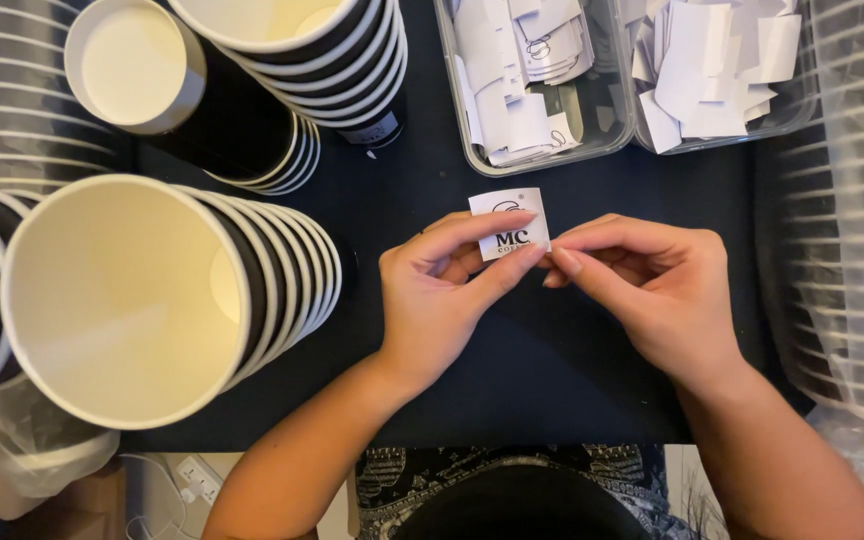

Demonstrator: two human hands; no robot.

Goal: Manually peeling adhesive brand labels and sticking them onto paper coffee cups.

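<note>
Here your 2 hands meet over the middle of the dark bench [552, 370], and both are pinched on 1 small white sticker [509, 222] with dark print. Your left hand [442, 290] has its index finger laid across the face of the sticker and its thumb tucked behind the lower edge, the other fingers curled loosely under. Your right hand [652, 285] closes thumb and forefinger on the sticker's right lower corner, with the remaining fingers folded into the palm. The sticker stands tilted a little, held just above the bench and not lying on it; whether its backing is peeled you cannot tell.

Beyond your hands, at the far edge, sit 2 clear plastic tubs. The left tub [472, 150] holds a loose heap of similar white stickers, and the right tub [802, 110] holds more white slips, piled unevenly. To your left lie stacks of black paper cups with cream insides: a large stack [122, 300] on its side with its mouth toward you, a second stack [282, 30] near the top middle, and a single cup [137, 65] beside it, mouth open. At the far right edge a column of clear plastic lids in a bag [852, 220] runs down the frame. A white power strip [192, 478] shows below the bench at the lower left.
</note>
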